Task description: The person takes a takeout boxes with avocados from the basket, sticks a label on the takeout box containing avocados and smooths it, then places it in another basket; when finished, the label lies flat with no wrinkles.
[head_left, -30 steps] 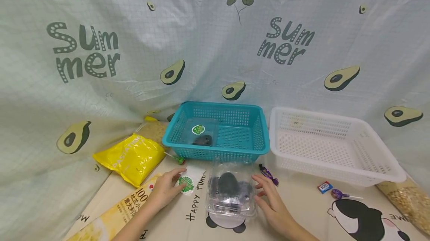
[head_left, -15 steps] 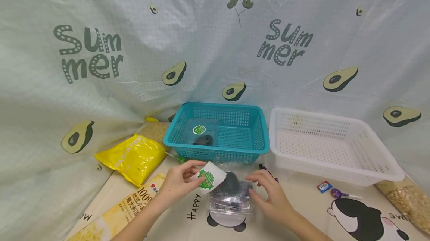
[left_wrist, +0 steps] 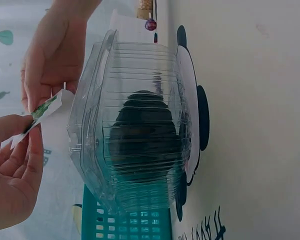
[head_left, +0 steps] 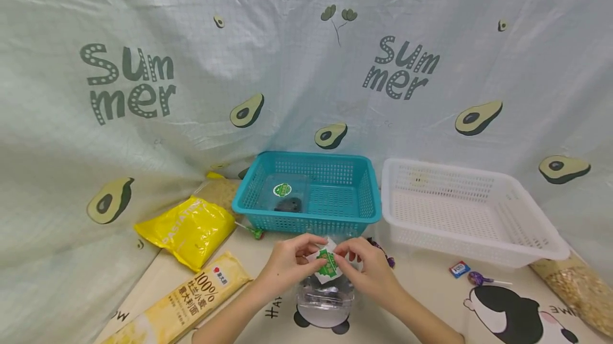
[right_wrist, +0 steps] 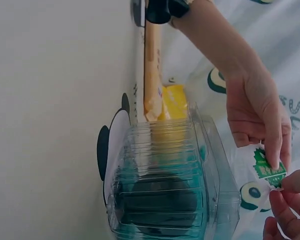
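Observation:
In the head view, a small white backing paper with a green sticker (head_left: 328,264) is held up over a clear plastic clamshell box (head_left: 325,301). My left hand (head_left: 287,264) pinches its left side between thumb and fingers; my right hand (head_left: 366,269) pinches the opposite side. Both wrist views show the sticker paper (left_wrist: 49,107) between the two hands, apart from the box. Through the ribbed box wall in the left wrist view, a dark egg-shaped item (left_wrist: 142,135) is visible. The box stands on the table, its lid down; the hands partly hide it in the head view.
Behind stands a teal basket (head_left: 335,223) containing another clear box (head_left: 282,190) with a green sticker. A white basket (head_left: 471,251) is right of it. Yellow bags (head_left: 191,232) and a pasta pack (head_left: 191,296) lie left; sweets (head_left: 460,269), a lollipop (head_left: 476,278) and grain bag (head_left: 579,291) lie right.
My left hand has lifted the sticker paper from the table and brought it rightward over the box. My right hand has moved left from beside the box and now pinches the paper too.

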`<state>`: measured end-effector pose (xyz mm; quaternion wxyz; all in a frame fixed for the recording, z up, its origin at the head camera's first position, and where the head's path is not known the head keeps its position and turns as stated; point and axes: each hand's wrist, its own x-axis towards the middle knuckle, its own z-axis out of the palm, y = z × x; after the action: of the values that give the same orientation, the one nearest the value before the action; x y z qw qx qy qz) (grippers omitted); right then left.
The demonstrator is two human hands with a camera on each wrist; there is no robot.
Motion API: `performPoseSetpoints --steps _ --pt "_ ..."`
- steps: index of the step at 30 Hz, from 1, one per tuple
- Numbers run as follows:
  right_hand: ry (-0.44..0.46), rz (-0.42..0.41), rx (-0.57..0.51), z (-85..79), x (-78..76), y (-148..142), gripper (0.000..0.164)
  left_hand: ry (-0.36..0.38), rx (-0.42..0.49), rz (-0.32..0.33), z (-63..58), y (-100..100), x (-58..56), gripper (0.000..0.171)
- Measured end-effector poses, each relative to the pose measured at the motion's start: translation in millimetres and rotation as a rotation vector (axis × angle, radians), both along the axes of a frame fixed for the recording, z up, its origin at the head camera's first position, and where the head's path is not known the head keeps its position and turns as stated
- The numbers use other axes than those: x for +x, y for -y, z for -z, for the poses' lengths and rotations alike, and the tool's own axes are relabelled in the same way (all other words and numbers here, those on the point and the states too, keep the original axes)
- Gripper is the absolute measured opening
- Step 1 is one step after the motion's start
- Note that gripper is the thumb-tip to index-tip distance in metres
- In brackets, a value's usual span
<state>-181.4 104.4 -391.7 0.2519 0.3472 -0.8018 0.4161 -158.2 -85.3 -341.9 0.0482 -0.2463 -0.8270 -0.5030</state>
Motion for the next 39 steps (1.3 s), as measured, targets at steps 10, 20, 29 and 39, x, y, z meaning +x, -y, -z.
performPoseSetpoints --steps 10,20,29,39 --pt "0.124 0.041 -0.023 3.2 -2.5 -4 0.004 -0.063 -0.021 -0.097 30.1 17 -19.2 0.022" --pt "0.211 0.021 -0.021 6.7 -0.6 -4 0.007 -0.062 -0.111 -0.115 32.7 22 -19.2 0.009" --pt "0.205 0.008 -0.026 6.4 0.9 -4 0.006 -0.11 -0.13 -0.151 31.4 23 -17.5 0.007" --pt "0.306 0.058 -0.047 7.3 -2.8 -15 0.006 -0.014 -0.11 -0.39 28.9 75 -26.7 0.008"
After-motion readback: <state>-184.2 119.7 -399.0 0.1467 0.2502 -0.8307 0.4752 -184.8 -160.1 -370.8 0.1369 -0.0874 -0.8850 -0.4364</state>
